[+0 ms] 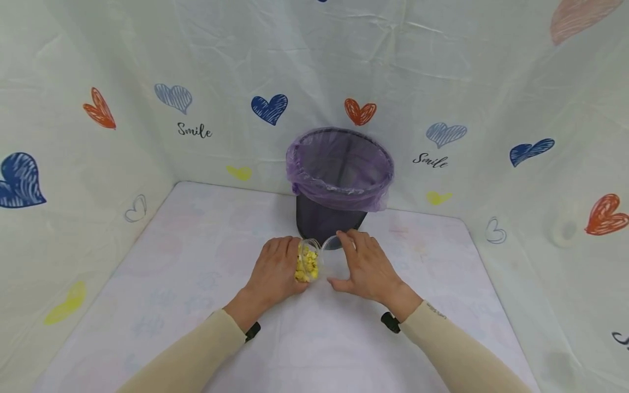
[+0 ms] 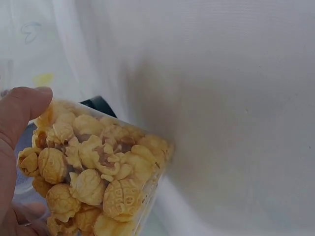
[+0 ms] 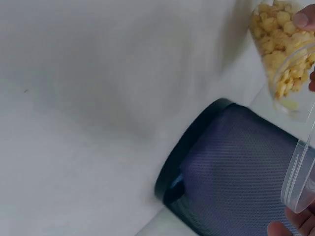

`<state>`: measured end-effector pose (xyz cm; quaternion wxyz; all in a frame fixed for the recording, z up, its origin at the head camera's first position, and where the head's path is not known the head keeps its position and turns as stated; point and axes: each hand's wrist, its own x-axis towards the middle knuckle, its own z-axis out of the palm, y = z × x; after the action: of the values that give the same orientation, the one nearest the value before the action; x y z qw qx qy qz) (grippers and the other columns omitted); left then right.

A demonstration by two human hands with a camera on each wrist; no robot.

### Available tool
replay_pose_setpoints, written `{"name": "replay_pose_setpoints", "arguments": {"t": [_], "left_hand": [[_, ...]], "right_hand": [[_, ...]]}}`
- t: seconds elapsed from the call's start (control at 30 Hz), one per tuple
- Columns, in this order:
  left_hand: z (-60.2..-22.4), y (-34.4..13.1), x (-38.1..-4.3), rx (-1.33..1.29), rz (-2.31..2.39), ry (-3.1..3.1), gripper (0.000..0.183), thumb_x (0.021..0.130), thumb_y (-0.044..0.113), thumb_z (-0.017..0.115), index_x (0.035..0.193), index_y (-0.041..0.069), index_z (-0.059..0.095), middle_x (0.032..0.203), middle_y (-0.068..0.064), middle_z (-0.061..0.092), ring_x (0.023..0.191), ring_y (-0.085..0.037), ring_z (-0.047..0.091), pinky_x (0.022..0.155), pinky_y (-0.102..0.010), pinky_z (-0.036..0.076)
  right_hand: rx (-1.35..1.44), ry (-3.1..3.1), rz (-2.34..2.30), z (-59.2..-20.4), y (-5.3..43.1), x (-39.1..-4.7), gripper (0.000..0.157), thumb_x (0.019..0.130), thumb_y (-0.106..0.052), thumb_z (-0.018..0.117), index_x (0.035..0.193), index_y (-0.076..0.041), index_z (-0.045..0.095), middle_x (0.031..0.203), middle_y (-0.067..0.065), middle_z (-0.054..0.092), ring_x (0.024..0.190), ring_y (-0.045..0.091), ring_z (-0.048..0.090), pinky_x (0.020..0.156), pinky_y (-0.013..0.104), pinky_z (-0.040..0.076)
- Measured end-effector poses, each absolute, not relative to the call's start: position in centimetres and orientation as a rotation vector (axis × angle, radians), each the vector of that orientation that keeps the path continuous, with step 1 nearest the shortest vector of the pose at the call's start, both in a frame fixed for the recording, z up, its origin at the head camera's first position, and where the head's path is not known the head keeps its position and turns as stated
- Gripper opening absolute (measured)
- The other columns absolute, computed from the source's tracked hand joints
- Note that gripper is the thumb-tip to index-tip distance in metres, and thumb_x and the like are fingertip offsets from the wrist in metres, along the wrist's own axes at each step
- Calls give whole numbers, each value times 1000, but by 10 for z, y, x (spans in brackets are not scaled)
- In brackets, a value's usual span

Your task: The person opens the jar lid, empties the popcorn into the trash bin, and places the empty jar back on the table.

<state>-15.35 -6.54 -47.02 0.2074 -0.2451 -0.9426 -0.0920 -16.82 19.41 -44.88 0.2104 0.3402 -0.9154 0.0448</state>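
My left hand (image 1: 276,268) grips a clear plastic jar of yellow popcorn (image 1: 307,264), tilted on its side with its mouth toward the right. In the left wrist view the popcorn (image 2: 88,172) shows through the clear wall, with the thumb (image 2: 29,105) pressed near one edge. My right hand (image 1: 369,267) holds a clear round lid (image 3: 295,179) between thumb and fingers, just right of the jar's mouth. In the right wrist view the lid and the fingers are partly cut off by the frame edge.
Directly behind the hands stands a dark mesh trash bin (image 1: 326,218), lined with a purple plastic bag (image 1: 339,192). A pale cloth covers the table (image 1: 206,245). White sheeting (image 1: 221,65) printed with hearts hangs at the back and both sides.
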Motion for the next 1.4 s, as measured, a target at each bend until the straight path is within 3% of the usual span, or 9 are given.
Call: {"name": "replay_pose_setpoints", "arguments": {"t": [0.23,0.47,0.8,1.4], "left_hand": [[-468,-71,-153,-633,-239,-2688,106,65,59,95,138,-2,51,128,-18,62,119,-37,59,113,-55,45],[-471,-77,-154,-609,-282,-2697,106,64,57,96,138,-4,51,129,-18,61,119,-37,58,113,-57,44],[-471,-80,-154,-597,-297,-2704,106,64,57,96,139,-3,51,130,-18,61,120,-38,58,112,-56,45],[-470,-86,-153,-583,-301,-2682,104,64,55,97,138,-4,52,128,-19,62,119,-38,58,112,-54,45]], "right_hand": [[726,-2701,38,-463,226,-176,102,82,-70,72,151,2,47,130,22,55,113,39,56,87,48,49],[551,-2808,-32,-484,276,-185,101,82,-67,75,148,5,50,130,27,57,115,46,57,89,53,48],[400,-3024,-120,-504,336,-192,94,89,-63,68,149,7,47,135,29,55,121,47,52,89,57,45],[349,-3127,-46,-514,362,-193,93,96,-66,60,152,7,43,142,34,52,127,54,50,96,67,43]]}}
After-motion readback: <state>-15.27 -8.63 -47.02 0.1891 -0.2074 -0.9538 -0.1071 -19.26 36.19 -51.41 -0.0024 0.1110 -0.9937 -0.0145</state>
